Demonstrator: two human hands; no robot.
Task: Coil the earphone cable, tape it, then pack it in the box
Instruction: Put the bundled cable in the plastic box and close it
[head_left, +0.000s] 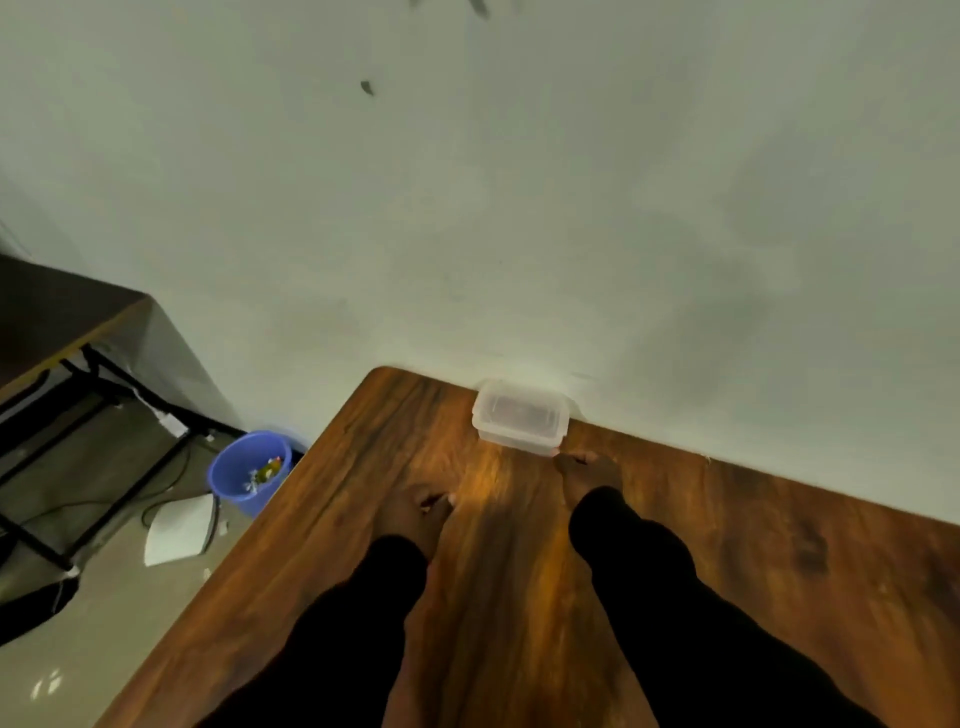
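A clear plastic box (519, 418) with its lid on stands at the far edge of the wooden table (753, 545), against the wall. Something dark and reddish shows dimly through the lid. No earphone cable or tape is visible on the table. My right hand (584, 470) lies flat on the table just in front of the box's near right corner, fingers stretched forward. My left hand (421, 512) rests on the table further left and nearer to me, holding nothing that I can see. Both arms are in black sleeves. The picture is blurred.
A pale wall rises right behind the table. Left of the table, on the floor, stand a blue bucket (249, 470) with scraps in it, a white sheet (179, 530), cables and a black-framed desk (62, 332).
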